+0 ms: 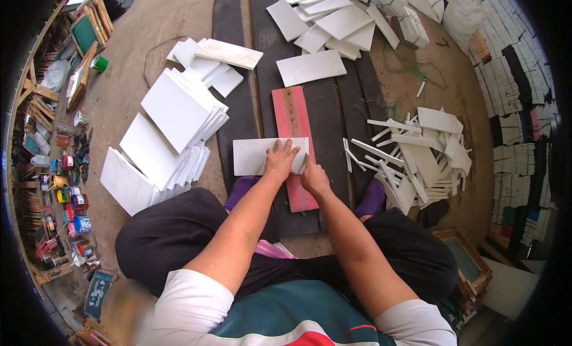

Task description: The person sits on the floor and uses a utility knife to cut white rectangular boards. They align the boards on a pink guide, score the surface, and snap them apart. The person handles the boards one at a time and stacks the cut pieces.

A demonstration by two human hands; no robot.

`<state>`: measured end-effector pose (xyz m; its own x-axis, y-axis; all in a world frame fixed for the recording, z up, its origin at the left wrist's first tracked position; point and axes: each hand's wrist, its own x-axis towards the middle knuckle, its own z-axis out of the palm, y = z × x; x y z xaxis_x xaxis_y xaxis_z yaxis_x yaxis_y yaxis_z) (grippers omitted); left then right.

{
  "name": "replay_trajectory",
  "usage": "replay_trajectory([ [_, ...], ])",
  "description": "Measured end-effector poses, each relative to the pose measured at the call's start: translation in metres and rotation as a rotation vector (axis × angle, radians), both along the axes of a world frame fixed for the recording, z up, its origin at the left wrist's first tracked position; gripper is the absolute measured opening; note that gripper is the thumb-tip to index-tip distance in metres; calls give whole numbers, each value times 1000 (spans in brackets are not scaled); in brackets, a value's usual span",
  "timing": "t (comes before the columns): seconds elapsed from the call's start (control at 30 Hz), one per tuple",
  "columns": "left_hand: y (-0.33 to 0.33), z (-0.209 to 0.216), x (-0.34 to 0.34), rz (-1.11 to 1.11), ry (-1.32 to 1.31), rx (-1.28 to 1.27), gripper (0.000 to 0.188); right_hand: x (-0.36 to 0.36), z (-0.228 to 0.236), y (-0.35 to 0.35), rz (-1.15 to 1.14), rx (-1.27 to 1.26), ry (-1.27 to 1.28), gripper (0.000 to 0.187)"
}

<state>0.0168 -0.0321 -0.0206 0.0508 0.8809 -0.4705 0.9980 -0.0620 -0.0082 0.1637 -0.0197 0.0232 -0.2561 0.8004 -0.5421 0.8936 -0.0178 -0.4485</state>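
Note:
A white rectangular board lies crosswise over a worn red plank in front of me. My left hand presses down on the board near its right end, its fingers spread. Close beside it, my right hand is closed at the board's right edge, with the index finger stretched toward that edge. Whatever is inside the right hand's grip is too small or hidden to name. A thin line runs along the board near its right end.
Stacks of white boards lean at the left, and more boards lie at the far end. Cut white strips and offcuts are heaped at the right. Paint pots line the left side. Dark planks lie under the red one.

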Motion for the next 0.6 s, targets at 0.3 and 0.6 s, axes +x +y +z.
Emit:
replay_trajectory([
  [0.3,2,2,2,17,-10,-30,99,19,0,-56,-16,-75,-96,63],
  [0.6,3,6,1,25,-21,-45,99,33,5,-80,-12,-104,-106,72],
])
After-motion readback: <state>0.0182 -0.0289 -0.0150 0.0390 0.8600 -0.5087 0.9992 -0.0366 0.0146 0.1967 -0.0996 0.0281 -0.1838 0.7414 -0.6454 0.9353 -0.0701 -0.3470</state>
